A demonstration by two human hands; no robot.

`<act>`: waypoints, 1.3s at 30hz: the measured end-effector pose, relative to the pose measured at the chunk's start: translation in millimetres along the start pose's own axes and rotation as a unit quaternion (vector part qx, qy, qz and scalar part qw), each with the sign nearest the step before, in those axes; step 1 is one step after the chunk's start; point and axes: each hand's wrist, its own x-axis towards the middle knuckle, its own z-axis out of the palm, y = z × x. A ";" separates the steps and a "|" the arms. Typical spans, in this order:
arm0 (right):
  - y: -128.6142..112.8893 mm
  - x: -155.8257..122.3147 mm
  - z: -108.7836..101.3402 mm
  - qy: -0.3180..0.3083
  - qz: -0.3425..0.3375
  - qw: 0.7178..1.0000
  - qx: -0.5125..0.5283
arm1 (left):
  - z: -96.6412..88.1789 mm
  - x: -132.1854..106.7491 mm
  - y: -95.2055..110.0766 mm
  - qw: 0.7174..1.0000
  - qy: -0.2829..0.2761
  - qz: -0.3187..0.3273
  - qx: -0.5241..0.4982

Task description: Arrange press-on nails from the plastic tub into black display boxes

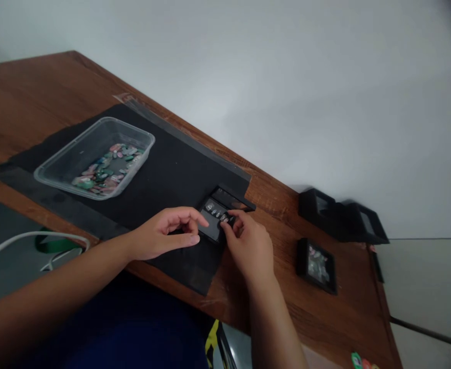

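A small black box (211,225) with its lid raised lies at the right part of a black mat (171,174). Several small, pale shiny pieces sit in a row along its inside. My right hand (250,241) is at the box's right side, thumb and index finger closed on a small shiny piece (224,218) at the end of that row. Just left of the box, my left hand (167,233) hovers with thumb and fingers apart and nothing between them. Its fingertips come close to the box's near left edge; whether they touch it I cannot tell.
A clear plastic tub (56,180) of green and pink polished stones stands on the mat to the left. To the right on the wooden table (279,225) are a black box with a filled window (318,266) and more black boxes (341,218) by the wall. A white cable (29,234) loops at lower left.
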 end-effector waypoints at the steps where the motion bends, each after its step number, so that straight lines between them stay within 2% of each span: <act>1: -0.1 0.0 0.6 0.001 0.001 1.000 -0.002 | -0.1 -0.1 -0.1 1.000 0.000 -0.002 0.003; 24: -1.3 0.2 -1.4 0.024 0.000 0.999 -0.040 | -2.1 -1.0 -4.5 1.000 -0.013 0.005 0.011; 39: -2.3 2.5 6.3 0.042 -0.011 0.997 -0.056 | -0.9 -0.2 -4.0 1.000 -0.011 0.007 0.002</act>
